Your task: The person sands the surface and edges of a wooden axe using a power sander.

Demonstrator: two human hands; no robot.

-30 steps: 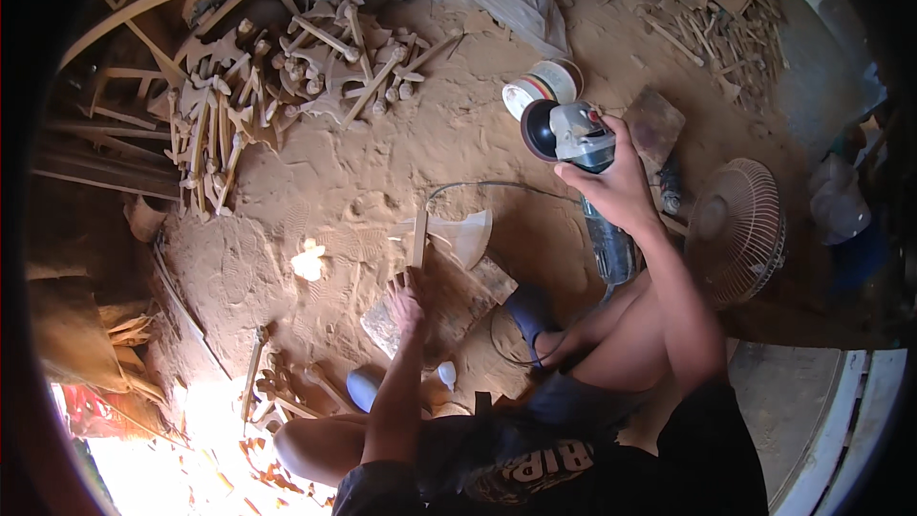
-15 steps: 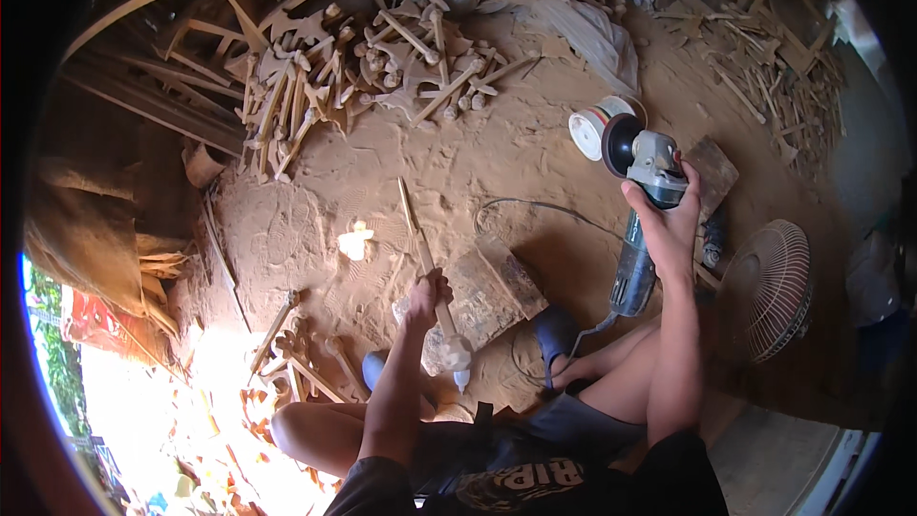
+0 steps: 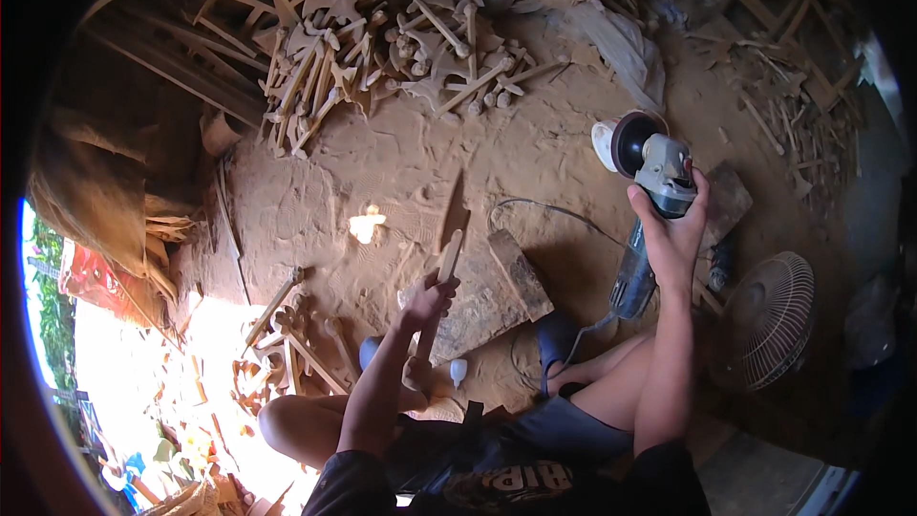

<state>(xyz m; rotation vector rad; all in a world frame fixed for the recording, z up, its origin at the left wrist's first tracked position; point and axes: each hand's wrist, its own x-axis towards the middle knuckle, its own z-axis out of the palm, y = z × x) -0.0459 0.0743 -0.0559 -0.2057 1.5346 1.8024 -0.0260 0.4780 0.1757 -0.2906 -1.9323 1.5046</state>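
Observation:
My left hand (image 3: 430, 302) is closed around a long carved wooden piece (image 3: 453, 253). Its narrow end points away from me, and its knobbed end hangs near my left foot. Below it lies a rough wooden block (image 3: 482, 313) on the dusty ground. My right hand (image 3: 676, 229) grips an angle grinder (image 3: 633, 272) held up on the right, its dark round disc (image 3: 630, 141) facing up and left. From these frames I cannot tell whether the disc is spinning. By the block's near edge is a small white bulb-shaped thing (image 3: 458, 370).
Carved wooden pieces lie heaped at the far left (image 3: 330, 62), with another pile (image 3: 296, 334) near my left knee. A white round container (image 3: 604, 145) sits behind the disc. At right stands a fan (image 3: 774, 320). The grinder's cable (image 3: 564, 213) crosses the ground.
The wooden piece in my left hand has turned, its narrow end swinging from up-left to up-right. My right hand still holds the grinder in much the same pose. The view has shifted slightly.

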